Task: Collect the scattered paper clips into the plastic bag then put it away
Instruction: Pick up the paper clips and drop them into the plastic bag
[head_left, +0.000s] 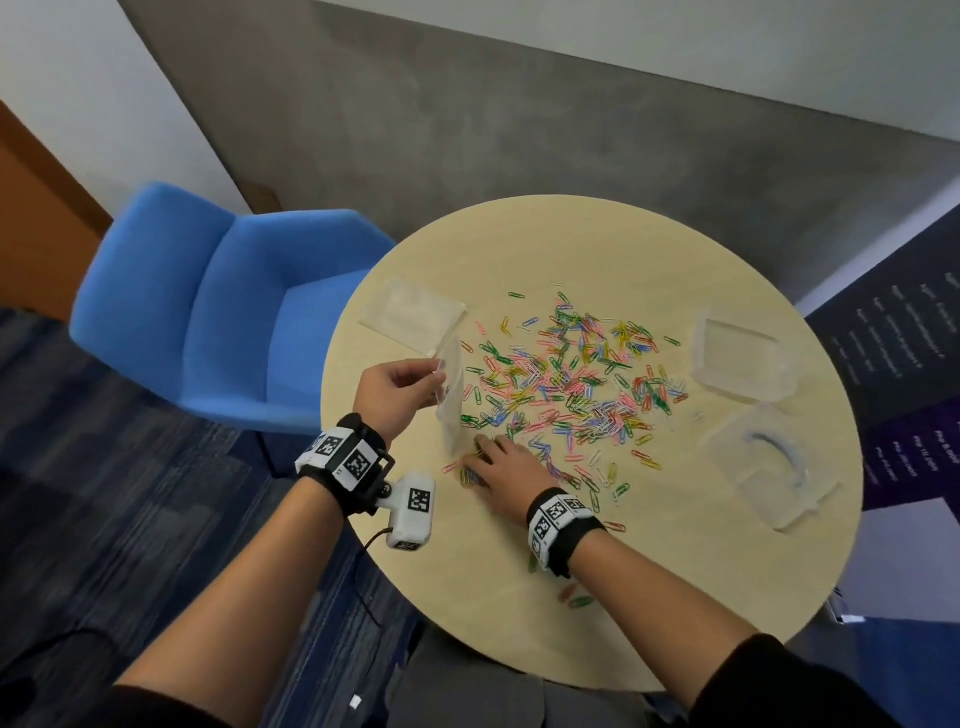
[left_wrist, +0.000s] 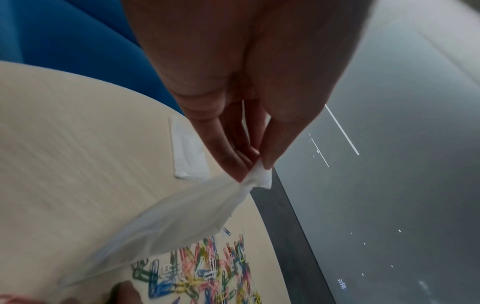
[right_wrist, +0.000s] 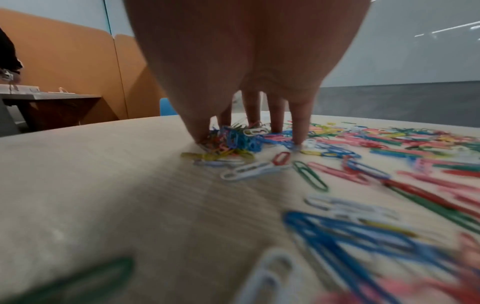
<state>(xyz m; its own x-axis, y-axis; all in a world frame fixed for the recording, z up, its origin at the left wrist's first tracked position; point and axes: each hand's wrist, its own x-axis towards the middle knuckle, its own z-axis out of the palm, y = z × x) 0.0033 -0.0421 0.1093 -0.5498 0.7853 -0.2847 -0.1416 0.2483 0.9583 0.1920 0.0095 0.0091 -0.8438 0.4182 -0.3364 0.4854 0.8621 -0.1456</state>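
Coloured paper clips (head_left: 571, 379) lie scattered over the middle of the round wooden table (head_left: 649, 582). My left hand (head_left: 400, 387) pinches the top edge of a clear plastic bag (head_left: 451, 410), which hangs down to the table at the left edge of the pile; the pinch shows in the left wrist view on the plastic bag (left_wrist: 182, 224). My right hand (head_left: 501, 467) is down on the table beside the bag's lower end, its fingertips (right_wrist: 297, 139) curled around a small heap of paper clips (right_wrist: 233, 139).
A second flat clear bag (head_left: 413, 314) lies at the table's far left. Two clear plastic boxes (head_left: 737, 358) (head_left: 774, 462) stand at the right. A blue armchair (head_left: 208, 306) is left of the table. A few clips (head_left: 571, 595) lie under my right forearm.
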